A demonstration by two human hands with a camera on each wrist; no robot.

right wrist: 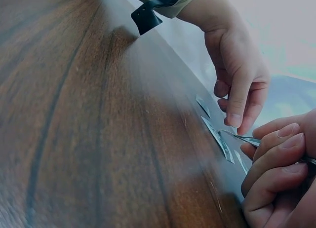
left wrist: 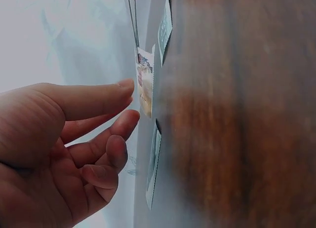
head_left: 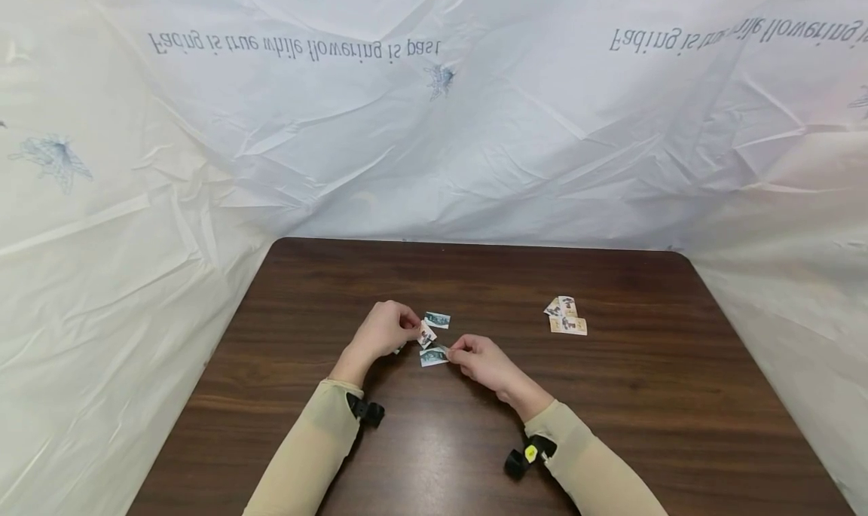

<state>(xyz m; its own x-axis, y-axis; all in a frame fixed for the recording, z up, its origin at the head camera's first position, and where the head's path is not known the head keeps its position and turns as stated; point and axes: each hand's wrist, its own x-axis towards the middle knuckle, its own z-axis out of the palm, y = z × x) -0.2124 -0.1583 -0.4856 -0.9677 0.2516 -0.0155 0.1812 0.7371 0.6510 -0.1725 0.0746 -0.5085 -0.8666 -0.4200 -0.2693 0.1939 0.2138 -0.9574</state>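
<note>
My right hand (head_left: 490, 364) holds a pair of metal tweezers (left wrist: 133, 20), their tips on one end of a small stamp (left wrist: 144, 82) with a perforated edge and a coloured picture. Thumb and fingertips of my left hand (head_left: 385, 334) are right at the edge of this stamp, the other fingers loosely curled. In the head view a teal stamp (head_left: 437, 320) lies just beyond it and another teal stamp (head_left: 433, 357) on the near side. A third teal stamp (head_left: 398, 349) is partly hidden under my left hand.
Several orange-and-white stamps (head_left: 568, 325) lie overlapping towards the right of the dark wooden table (head_left: 651, 395). White printed sheeting (head_left: 434, 147) hangs behind the table's far edge and along both sides. Each sleeve cuff carries a black wrist camera (head_left: 371, 413).
</note>
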